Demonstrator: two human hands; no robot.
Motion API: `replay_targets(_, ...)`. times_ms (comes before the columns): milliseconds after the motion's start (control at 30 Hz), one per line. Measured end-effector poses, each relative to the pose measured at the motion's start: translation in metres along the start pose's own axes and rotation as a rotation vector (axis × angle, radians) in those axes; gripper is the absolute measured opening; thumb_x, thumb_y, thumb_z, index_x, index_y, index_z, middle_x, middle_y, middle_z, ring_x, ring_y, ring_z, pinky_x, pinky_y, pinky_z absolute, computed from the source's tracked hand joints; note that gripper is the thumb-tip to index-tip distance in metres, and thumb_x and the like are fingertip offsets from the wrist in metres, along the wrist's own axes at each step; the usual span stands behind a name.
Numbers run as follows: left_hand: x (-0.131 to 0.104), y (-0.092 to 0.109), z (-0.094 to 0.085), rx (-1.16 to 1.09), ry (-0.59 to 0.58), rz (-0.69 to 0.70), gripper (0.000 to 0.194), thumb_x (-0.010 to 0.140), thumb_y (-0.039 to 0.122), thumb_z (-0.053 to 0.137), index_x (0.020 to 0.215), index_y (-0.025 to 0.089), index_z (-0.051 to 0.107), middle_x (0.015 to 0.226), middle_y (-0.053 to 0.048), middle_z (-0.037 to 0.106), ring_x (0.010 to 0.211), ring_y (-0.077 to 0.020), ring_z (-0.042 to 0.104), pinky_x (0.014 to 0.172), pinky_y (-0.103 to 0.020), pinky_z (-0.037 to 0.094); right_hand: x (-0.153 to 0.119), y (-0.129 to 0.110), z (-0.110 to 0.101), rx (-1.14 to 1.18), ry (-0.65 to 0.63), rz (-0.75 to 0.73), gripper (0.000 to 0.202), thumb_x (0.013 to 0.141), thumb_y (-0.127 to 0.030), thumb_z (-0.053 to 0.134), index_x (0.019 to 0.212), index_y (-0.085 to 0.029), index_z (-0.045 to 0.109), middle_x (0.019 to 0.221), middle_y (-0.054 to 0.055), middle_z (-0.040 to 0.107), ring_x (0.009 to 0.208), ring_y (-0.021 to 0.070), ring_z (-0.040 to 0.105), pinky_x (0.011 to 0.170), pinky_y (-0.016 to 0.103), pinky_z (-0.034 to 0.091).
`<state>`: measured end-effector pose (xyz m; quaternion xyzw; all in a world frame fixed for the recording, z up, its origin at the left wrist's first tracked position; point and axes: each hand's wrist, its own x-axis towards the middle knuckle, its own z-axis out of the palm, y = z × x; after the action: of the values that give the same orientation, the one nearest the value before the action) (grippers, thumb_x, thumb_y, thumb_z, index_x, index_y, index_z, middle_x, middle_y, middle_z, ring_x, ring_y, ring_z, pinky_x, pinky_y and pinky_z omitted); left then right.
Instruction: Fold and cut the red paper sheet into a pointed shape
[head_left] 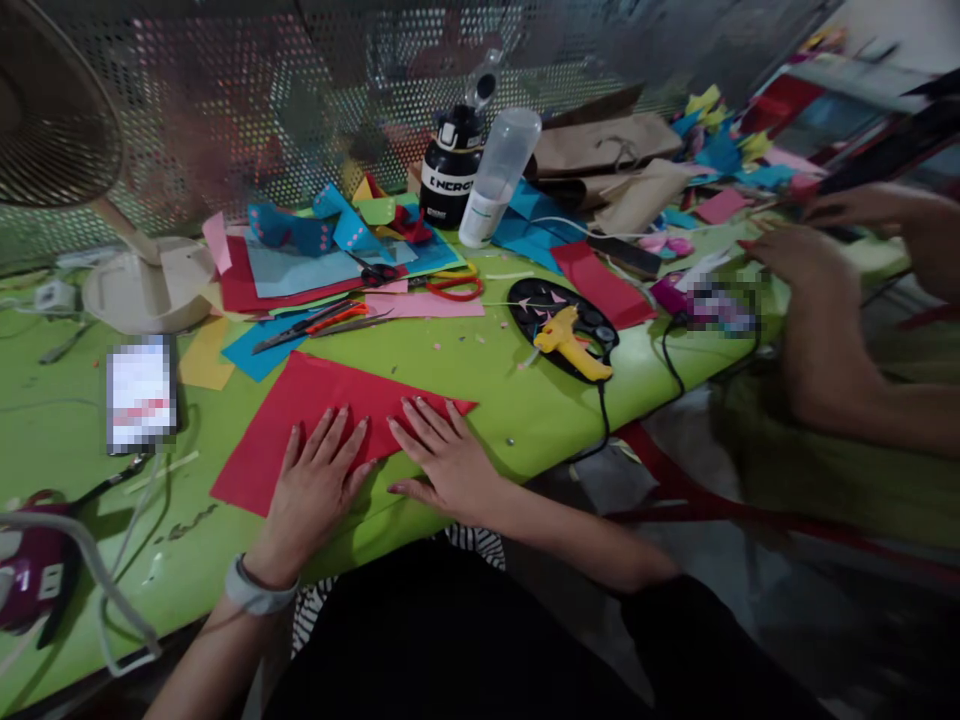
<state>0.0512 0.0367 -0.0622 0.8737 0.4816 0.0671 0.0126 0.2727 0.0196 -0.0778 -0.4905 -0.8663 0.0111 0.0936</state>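
A folded-looking sheet of red paper (281,420) lies on the green table (480,365), its pointed corner toward the right. Flat on its lower middle rests my left hand (319,480), fingers stretched out, with a light wristband on the wrist. My right hand (442,455) presses on the paper's right part, fingers spread and nothing held. Just beyond the paper are a craft knife (334,318), dark-bladed scissors (300,328) and tweezers (364,320). To the right, a yellow glue gun (574,343) sits on a black palette-like tray (525,292).
A fan (142,280) and a phone (141,395) are at left, a purple corded device (37,565) at lower left. Behind stand a black bottle (450,175) and a clear bottle (501,180), among coloured paper scraps. At right, another person's hands (814,260) work near the table.
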Motion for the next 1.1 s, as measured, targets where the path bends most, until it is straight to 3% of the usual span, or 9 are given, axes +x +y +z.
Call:
replay_targets(200,0.0,-0.001,0.0,0.018,0.002,0.0,0.049,0.098,0.04,0.038,0.145,0.025,0.042,0.152,-0.01,0.038,0.142,-0.0279,0.034,0.115,-0.057,0.023,-0.009,-0.003,0.004,-0.032,0.023,0.061,0.079,0.091,-0.068,0.03,0.151,-0.016,0.03,0.157,0.018,0.025,0.146,0.0343,0.021,0.114,0.063,0.015)
replay_targets(1100,-0.005,-0.002,0.009,0.036,0.069,0.031,0.051,0.097,0.045,0.041,0.145,0.025,0.041,0.153,-0.008,0.037,0.141,-0.028,0.034,0.115,-0.056,0.023,-0.013,-0.006,-0.001,-0.035,0.019,0.113,0.076,0.092,-0.069,0.027,0.147,-0.017,0.039,0.155,0.015,0.032,0.143,0.0336,0.027,0.111,0.068,0.015)
